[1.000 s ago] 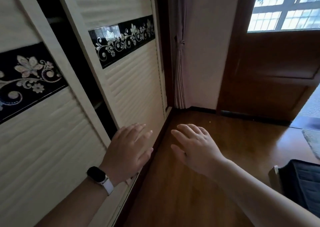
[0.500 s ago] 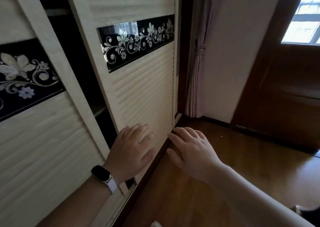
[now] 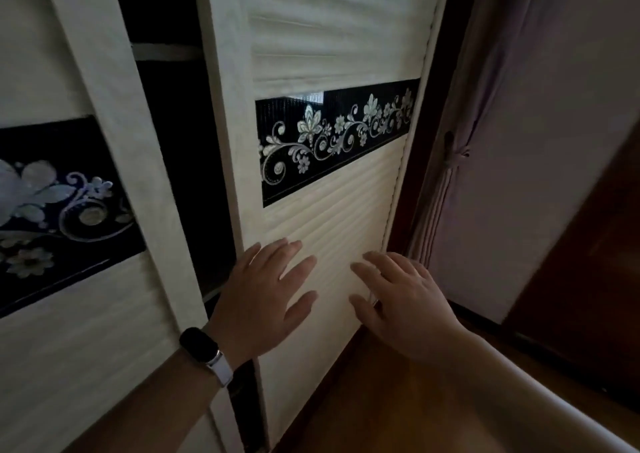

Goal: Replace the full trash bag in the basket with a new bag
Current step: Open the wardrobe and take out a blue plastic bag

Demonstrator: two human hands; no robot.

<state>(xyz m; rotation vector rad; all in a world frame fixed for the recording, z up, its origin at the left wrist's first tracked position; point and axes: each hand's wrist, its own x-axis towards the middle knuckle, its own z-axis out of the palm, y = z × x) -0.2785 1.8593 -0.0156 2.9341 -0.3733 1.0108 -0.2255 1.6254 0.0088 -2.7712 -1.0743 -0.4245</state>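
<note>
No trash bag and no basket are in view. My left hand point(image 3: 263, 297), with a black watch on its wrist, lies flat with fingers spread on the cream ribbed sliding wardrobe door point(image 3: 332, 231), close to that door's left edge. My right hand point(image 3: 401, 297) is spread open beside it, over the door's right edge. Both hands hold nothing. A dark gap point(image 3: 187, 182) stands between this door and the left door point(image 3: 69, 331), showing the unlit wardrobe interior.
Each door carries a black band with a floral pattern point(image 3: 332, 137). A tied-back purple curtain point(image 3: 450, 182) hangs right of the wardrobe against a pale wall. Brown wooden floor point(image 3: 398, 400) runs below my right arm. Dark brown woodwork point(image 3: 595, 279) fills the right side.
The view has swung left and up toward the wardrobe, and the window and dark item on the floor have left the frame. Both hands have moved from near the floor onto the right sliding door.
</note>
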